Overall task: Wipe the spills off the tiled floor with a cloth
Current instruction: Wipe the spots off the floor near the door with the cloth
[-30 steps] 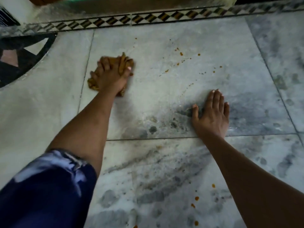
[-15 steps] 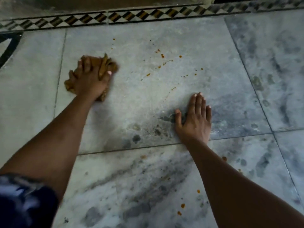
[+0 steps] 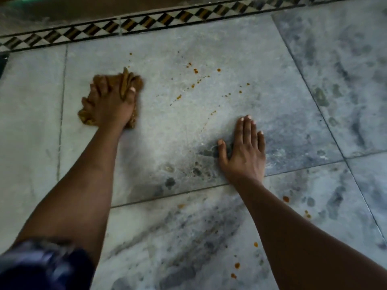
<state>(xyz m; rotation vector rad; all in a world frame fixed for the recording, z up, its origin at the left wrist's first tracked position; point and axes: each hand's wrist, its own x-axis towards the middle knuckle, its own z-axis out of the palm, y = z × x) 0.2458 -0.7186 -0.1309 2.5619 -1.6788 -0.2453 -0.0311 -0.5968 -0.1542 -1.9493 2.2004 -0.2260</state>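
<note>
The left hand (image 3: 109, 103) is curled over a bunched brown cloth (image 3: 135, 81), fingers dug into its folds and pressing it down onto the tiled floor (image 3: 240, 45). It sits close to the left edge of the large grey tile, just right of the grout line. The right hand (image 3: 244, 147) lies flat on the same tile, palm down with fingers straight and together. It holds nothing and appears to brace the person's weight near that tile's near edge.

The spills (image 3: 195, 70) are small orange drops scattered across the middle of this tile, to the right of the cloth. The trail runs slantwise, from the far middle of the tile down toward the right hand's fingertips (image 3: 248, 118). The cloth hand is on the left side of that trail, so a sweep to the right and slightly away would likely meet the thickest drops first. The braced hand sits at the trail's near end and may need to lift for the last marks.

More drops (image 3: 237, 265) lie on the nearer tile, beside the right forearm, well apart from the cloth. A patterned border (image 3: 146, 20) runs along the far edge of the floor. A dark blue sleeve (image 3: 41, 266) shows at the near left corner.
</note>
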